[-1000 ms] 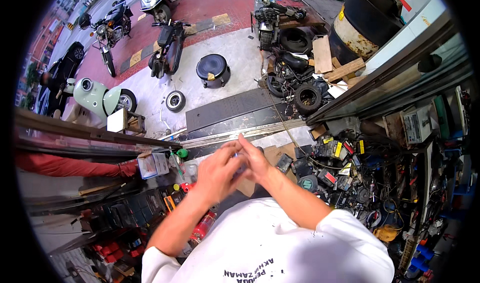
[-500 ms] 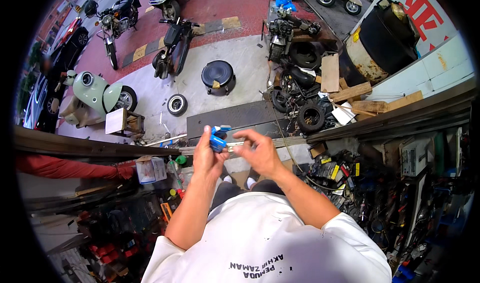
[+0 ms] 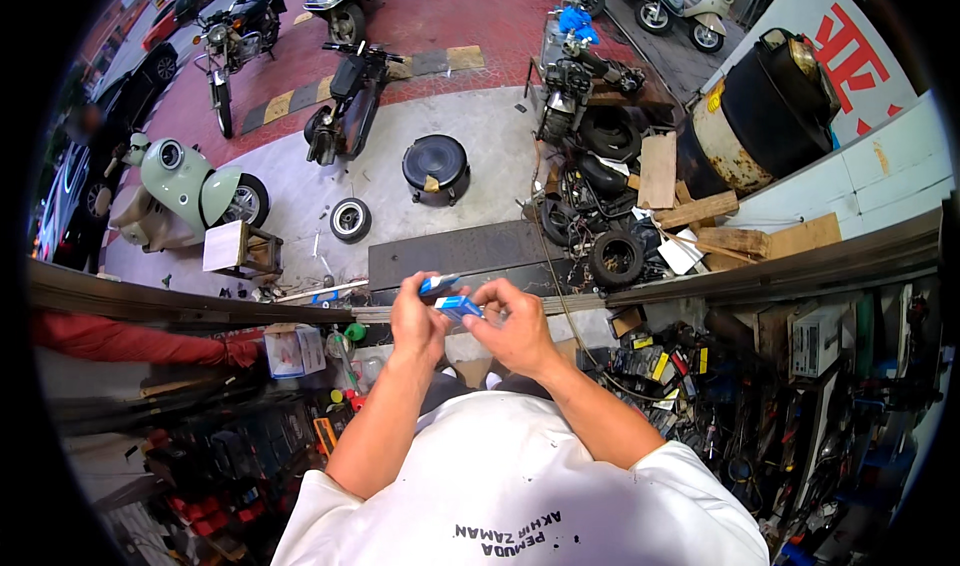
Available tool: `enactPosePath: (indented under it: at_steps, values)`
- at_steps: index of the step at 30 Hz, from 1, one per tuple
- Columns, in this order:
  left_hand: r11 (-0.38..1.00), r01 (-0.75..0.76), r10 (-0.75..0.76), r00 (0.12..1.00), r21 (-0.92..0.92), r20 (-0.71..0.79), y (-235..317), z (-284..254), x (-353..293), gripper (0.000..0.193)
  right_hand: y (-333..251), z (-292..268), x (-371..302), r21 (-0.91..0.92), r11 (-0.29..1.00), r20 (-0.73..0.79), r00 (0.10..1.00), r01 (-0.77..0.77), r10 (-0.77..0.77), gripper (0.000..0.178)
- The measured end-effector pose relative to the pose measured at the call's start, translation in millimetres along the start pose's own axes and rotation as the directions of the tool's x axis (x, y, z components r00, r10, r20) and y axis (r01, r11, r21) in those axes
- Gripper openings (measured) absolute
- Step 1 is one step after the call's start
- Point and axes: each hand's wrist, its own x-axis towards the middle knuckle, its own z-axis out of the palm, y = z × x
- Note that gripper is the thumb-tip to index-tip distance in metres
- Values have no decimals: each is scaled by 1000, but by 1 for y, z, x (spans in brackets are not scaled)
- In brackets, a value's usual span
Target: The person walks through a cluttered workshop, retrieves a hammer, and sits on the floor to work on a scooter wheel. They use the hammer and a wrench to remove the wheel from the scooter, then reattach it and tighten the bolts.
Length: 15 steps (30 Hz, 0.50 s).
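Note:
In front of my body, both hands work on small blue-and-white cardboard boxes. My left hand is closed round one small blue box, which juts out beyond its fingers. My right hand pinches another small blue box between thumb and fingers. That second box lies in the gap between the hands, nearer to me than the first. The fingers cover parts of both, so whether anything is inside cannot be seen.
Beyond the doorway sill stand a round black stool, a loose wheel and a pale green scooter. Tyres, wood planks and a large drum crowd the right. Cluttered parts lie at my right side.
The right hand has moved left and now grips the nearer blue box; before, it was at a pale narrow piece beside it. That piece no longer shows. The left hand is slightly lower.

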Motion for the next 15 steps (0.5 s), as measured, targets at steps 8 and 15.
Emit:
enactPosePath:
  at_steps: [8,15]
  values:
    - [926,330,-356,925,182,133,28,-7,-12,40,4,-18,15,358,899,227,958,-252,178,22]
    - [810,175,-388,875,559,289,38,10,-36,47,6,-26,22,228,939,317,932,-257,178,22]
